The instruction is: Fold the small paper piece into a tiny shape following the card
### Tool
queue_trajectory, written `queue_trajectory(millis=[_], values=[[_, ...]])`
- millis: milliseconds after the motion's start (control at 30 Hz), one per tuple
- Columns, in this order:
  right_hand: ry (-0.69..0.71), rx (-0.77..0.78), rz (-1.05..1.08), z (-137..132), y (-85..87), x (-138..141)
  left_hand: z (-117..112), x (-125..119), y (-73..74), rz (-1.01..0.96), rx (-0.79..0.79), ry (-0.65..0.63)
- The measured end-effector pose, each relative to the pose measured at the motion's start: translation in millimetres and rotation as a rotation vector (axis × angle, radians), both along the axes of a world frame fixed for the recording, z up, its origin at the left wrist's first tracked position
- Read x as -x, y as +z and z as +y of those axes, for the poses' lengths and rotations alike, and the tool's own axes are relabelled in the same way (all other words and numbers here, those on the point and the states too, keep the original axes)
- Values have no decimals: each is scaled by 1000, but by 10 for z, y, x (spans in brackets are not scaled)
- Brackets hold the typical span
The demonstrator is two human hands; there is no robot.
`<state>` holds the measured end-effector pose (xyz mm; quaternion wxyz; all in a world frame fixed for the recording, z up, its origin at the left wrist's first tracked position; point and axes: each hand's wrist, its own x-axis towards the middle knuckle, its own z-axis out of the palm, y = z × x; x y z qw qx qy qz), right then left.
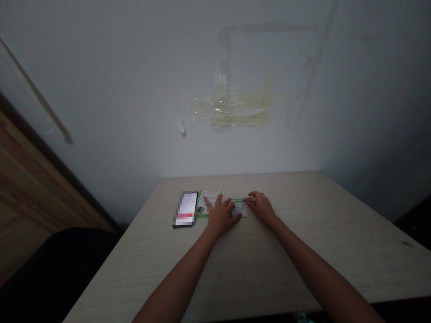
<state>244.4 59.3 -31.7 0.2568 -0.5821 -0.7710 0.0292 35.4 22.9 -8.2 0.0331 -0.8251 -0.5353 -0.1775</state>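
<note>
Behind everything, a pale wall (134, 89), marked with a yellowed patch of old tape (232, 110). Pushed up against it, a light wood-grain desk (303, 233).

Toward the far left of the desk, a dark phone (186, 209), lying face up with a lit screen. Set off to the side, apparently within easy glance yet clear of the hands.

Just beside the phone, touching or nearly so, a green-and-white printed leaflet (208, 197). Flat on the desk and partly covered at its right corner.

Over that corner, the left hand (220, 216): palm down, fingers spread, grip fully open and closed on nothing. Seemingly pressing down to keep the paper from sliding.

Opposite, the right hand (261, 207), fingers bent, tips resting on the right end of the smallest item. Pinching or merely pressing: cannot tell.

Between the two hands, in the middle of the desk's far half, a small green-and-white card (239, 209). Flat on the desk and pinned at both ends, probably for steadiness.
</note>
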Motion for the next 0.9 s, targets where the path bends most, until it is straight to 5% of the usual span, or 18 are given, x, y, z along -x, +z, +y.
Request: queue_trajectory(millis=[467, 900], values=[[-70, 24, -97, -60, 48, 69, -10, 4, 20, 33, 8, 4], [15, -30, 38, -32, -5, -16, 8, 3, -39, 3, -18, -1]])
